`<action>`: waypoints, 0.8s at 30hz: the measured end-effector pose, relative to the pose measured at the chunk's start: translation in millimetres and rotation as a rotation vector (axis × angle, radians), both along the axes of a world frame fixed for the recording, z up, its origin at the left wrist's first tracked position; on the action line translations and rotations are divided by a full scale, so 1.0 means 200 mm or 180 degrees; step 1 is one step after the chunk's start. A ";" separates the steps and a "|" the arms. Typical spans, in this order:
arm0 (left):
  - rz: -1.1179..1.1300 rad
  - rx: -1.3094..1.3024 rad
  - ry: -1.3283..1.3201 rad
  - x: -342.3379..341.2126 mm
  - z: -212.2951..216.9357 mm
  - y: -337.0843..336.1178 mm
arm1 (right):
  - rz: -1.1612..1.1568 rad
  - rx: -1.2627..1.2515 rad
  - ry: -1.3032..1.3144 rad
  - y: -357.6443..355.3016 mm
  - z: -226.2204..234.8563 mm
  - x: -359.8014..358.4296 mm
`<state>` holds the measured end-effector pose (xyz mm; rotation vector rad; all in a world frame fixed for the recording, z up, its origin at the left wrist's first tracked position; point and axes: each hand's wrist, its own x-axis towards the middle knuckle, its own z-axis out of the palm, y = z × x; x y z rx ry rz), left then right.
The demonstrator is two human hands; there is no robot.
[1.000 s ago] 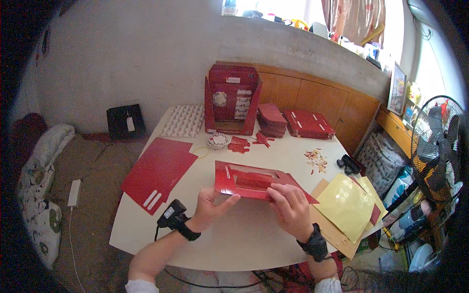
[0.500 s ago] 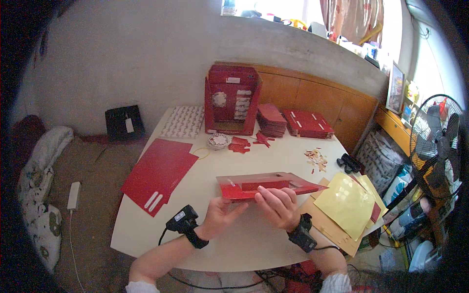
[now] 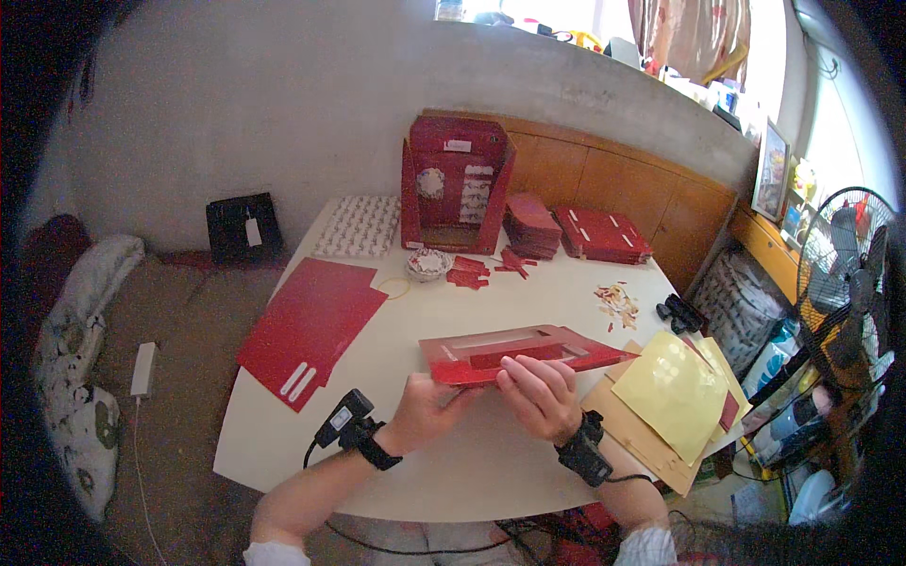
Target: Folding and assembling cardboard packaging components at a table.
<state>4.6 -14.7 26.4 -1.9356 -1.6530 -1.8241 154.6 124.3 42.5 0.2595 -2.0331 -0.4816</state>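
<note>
Above the near middle of the table is a folded red cardboard sheet (image 3: pixel 453 356) with a cut-out window, its long side running left to right. At its near left corner, my left hand (image 3: pixel 421 411) is closed on the edge, with the thumb underneath. My right hand (image 3: pixel 540 398) grips the near edge right of the middle, its fingers pressed together over the front. The fingertips behind the sheet are hidden. Flat red sheets (image 3: pixel 307 325) lie to the left, the top one with two white oval strips at its near corner.
Across the back are a white dotted tray (image 3: pixel 359 226), an upright red box (image 3: pixel 415 193), a stack of red cards (image 3: pixel 531 226) and more red sheets (image 3: pixel 604 234). Nearer lie a bowl (image 3: pixel 429 266), red scraps (image 3: pixel 467 274) and paper bits (image 3: pixel 618 307). Yellow sheets (image 3: pixel 672 387) cover the right side.
The cardboard has tipped slightly, so more of its window shows. My left hand has shifted a little upward against its corner. The whole view has moved slightly.
</note>
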 end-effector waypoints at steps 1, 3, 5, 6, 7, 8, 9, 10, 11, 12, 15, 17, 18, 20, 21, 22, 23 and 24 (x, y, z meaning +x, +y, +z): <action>0.0012 -0.0006 -0.0002 0.00 0.00 -0.01 | 0.0073 -0.0087 0.0026 -0.01 0.01 0.00; 0.0220 0.0044 0.0214 0.01 -0.01 -0.02 | 0.0157 -0.0181 0.0052 -0.01 0.00 -0.01; 0.0217 0.0039 0.0212 0.02 -0.01 -0.01 | 0.0111 -0.0220 0.0053 0.00 -0.03 0.00; 0.0221 0.0033 0.0217 0.02 -0.02 -0.01 | 0.0103 -0.0220 0.0048 0.00 -0.03 0.01; 0.0222 0.0030 0.0216 0.02 -0.02 -0.01 | 0.0134 -0.0270 0.0067 0.00 -0.04 0.01; 0.0225 0.0061 0.0228 0.02 -0.03 -0.01 | 0.0163 -0.0320 0.0087 0.00 -0.04 0.00; 0.0228 0.0091 0.0239 0.02 -0.03 -0.01 | 0.0162 -0.0323 0.0087 0.00 -0.04 0.00; 0.0224 0.0089 0.0239 0.03 -0.03 -0.01 | 0.0192 -0.0328 0.0113 0.00 -0.04 0.00; 0.0220 0.0097 0.0280 0.03 -0.03 -0.01 | 0.0222 -0.0332 0.0140 0.00 -0.04 0.00; 0.0216 0.0105 0.0321 0.03 -0.03 -0.01 | 0.0217 -0.0334 0.0140 0.00 -0.03 0.00; 0.0134 0.0233 0.0290 0.04 -0.02 -0.01 | 0.0220 -0.0396 0.0074 -0.01 -0.03 0.01; 0.0118 0.0220 0.0290 0.04 -0.02 -0.01 | 0.0252 -0.0405 0.0085 -0.01 -0.03 0.01; 0.0107 0.0206 0.0291 0.04 -0.02 -0.01 | 0.0249 -0.0405 0.0086 -0.01 -0.03 0.02; 0.0073 0.0177 0.0336 0.03 -0.04 -0.01 | 0.0325 -0.0483 0.0089 -0.01 -0.03 0.02; 0.0044 0.0147 0.0381 0.03 -0.04 -0.01 | 0.0321 -0.0482 0.0091 -0.01 -0.03 0.02; 0.0041 0.0147 0.0384 0.03 -0.04 -0.01 | 0.0343 -0.0500 0.0068 -0.01 -0.03 0.03; 0.0020 0.0170 0.0403 0.03 -0.05 -0.01 | 0.0364 -0.0517 0.0047 -0.01 -0.03 0.03; -0.0001 0.0193 0.0423 0.03 -0.05 -0.01 | 0.0360 -0.0517 0.0051 -0.01 -0.03 0.03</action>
